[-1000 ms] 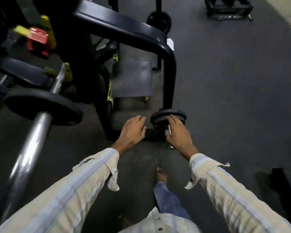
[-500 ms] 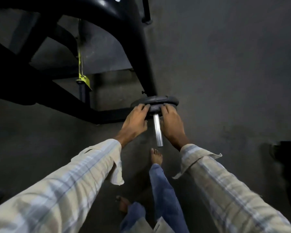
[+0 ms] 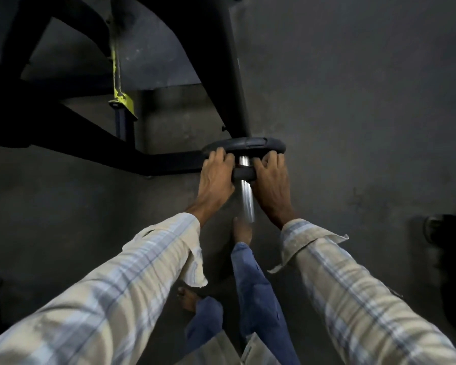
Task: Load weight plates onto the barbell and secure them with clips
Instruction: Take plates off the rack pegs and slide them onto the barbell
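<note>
Two small black weight plates sit on a chrome storage peg (image 3: pixel 247 198) low on a black machine frame. My left hand (image 3: pixel 214 177) and my right hand (image 3: pixel 271 180) grip the nearer plate (image 3: pixel 244 173) from both sides. A gap of bare peg shows between this plate and the rear plate (image 3: pixel 248 144), which stays against the frame. The peg's free end points toward me. No barbell or clip is in view.
The black frame post (image 3: pixel 229 75) rises just behind the plates, with a base beam (image 3: pixel 90 143) running left and a yellow-green bracket (image 3: pixel 120 98). My bare feet (image 3: pixel 241 233) stand on the dark rubber floor. A dark object (image 3: pixel 448 248) lies at right.
The view dropped down to the storage peg. Both hands closed on the front plate and slid it toward me along the peg, away from the rear plate.
</note>
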